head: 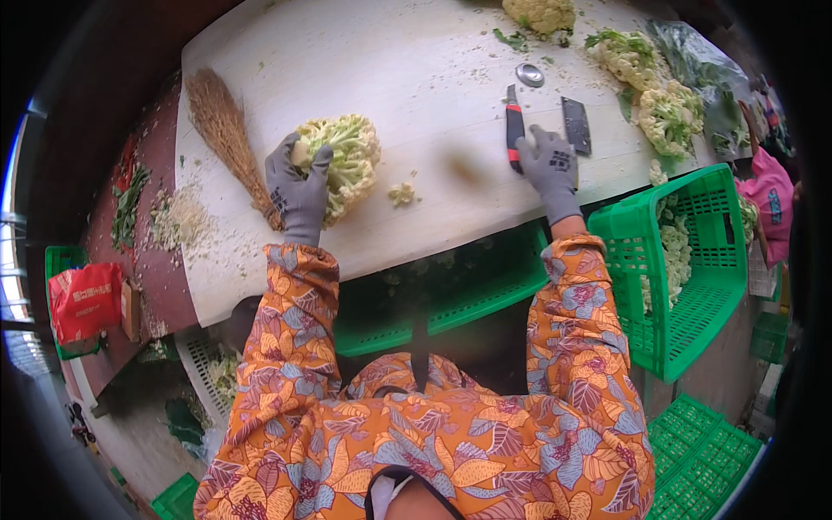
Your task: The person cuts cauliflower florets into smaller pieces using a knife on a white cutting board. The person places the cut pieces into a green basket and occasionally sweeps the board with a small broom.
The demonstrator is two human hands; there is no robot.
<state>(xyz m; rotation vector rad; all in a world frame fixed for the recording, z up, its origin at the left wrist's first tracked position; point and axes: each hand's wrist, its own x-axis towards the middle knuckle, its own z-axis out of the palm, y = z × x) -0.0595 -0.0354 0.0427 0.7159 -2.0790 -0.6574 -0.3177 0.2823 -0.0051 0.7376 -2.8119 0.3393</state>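
My left hand (298,179), in a grey glove, grips a trimmed cauliflower head (354,159) by its stem side, over the white board (416,234). My right hand (551,166), gloved alike, is low over the board near its front edge. Its thumb side meets the black and red handle of a knife (514,127). Just right of its fingers lies a dark rectangular blade (576,125). The palm is hidden, so I cannot tell whether it holds either tool. Between my hands is a small cauliflower piece (402,193).
A straw whisk broom (224,130) lies left of the cauliflower. Metal lid-like disc (530,75) sits beyond the knife. More cauliflower heads (669,117) rest at the right. A tilted green crate (734,273) holds florets; another green crate (448,318) stands below the board's edge.
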